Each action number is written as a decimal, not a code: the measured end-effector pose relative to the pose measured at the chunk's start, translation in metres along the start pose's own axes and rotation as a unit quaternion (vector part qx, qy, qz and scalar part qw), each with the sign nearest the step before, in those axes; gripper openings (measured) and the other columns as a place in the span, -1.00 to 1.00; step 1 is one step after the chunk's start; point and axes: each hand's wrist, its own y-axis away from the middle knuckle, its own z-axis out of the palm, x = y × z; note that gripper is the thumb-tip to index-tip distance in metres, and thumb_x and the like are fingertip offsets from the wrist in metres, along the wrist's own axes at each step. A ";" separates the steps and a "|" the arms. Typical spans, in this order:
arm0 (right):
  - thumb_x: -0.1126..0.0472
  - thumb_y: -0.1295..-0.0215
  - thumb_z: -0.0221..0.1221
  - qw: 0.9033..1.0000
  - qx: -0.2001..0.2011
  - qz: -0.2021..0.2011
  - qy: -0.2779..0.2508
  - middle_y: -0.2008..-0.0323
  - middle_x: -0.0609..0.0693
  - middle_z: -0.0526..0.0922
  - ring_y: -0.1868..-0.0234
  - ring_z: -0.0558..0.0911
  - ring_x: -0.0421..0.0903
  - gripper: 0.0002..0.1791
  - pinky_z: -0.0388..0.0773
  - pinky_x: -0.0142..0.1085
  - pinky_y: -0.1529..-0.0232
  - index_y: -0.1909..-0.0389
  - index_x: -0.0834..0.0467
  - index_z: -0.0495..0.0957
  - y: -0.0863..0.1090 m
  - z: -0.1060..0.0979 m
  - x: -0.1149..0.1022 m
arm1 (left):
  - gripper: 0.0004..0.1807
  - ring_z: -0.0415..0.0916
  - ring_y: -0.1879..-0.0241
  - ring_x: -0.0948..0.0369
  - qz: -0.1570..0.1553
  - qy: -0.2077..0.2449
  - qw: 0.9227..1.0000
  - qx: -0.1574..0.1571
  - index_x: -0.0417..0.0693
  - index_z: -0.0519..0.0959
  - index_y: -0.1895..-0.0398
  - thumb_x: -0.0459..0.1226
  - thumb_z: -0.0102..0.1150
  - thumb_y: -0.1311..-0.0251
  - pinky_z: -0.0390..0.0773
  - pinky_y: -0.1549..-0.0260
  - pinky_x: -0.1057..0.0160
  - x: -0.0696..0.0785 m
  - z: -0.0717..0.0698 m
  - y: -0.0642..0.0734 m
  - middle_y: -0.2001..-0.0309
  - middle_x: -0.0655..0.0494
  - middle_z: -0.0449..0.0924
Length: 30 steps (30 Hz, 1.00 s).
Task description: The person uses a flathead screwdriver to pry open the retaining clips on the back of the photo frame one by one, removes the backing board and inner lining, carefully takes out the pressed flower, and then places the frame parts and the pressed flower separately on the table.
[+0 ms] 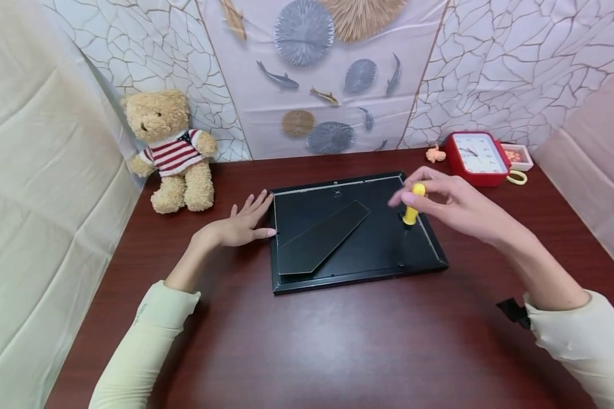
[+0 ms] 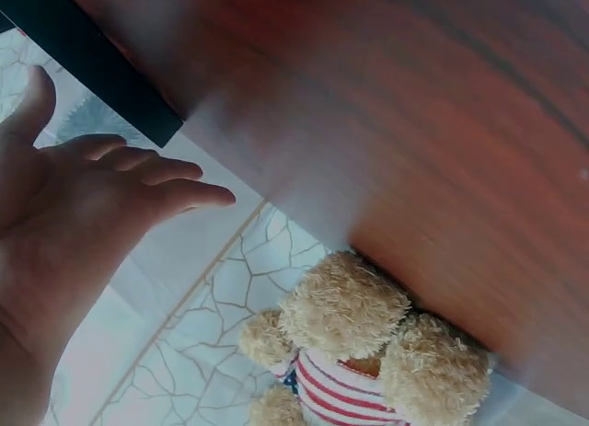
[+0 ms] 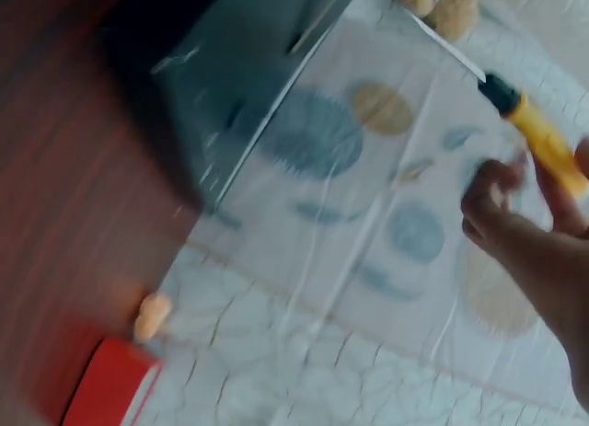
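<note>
Left hand [image 1: 240,223], fingers spread, holding nothing, is lying at left edge of face-down picture frame [image 1: 381,244] on worktop [image 1: 307,346]; right hand [image 1: 455,201], over its right side, is pinching yellow screwdriver [image 1: 411,213] (probably best keeping it plumb, bracing firmly against slips).

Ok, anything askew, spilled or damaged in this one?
Nothing looks spilled or damaged. The black rectangular picture frame, lying face down, sits slightly askew to the back edge of the dark red-brown wood-grain table, and its flat black stand slants across its back.
</note>
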 end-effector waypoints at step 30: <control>0.51 -0.50 0.28 0.951 -0.030 0.102 -0.289 -0.15 0.46 0.75 0.04 0.90 -0.06 -0.58 0.74 -0.11 -0.17 -0.33 0.51 0.60 -0.073 0.106 0.033 | 0.40 -0.62 -0.77 -0.23 -0.010 0.007 0.998 -0.058 -0.13 -0.48 -0.80 0.09 0.45 -0.41 -0.66 -0.50 -0.58 0.048 -0.023 0.006 -0.78 -0.09 -0.77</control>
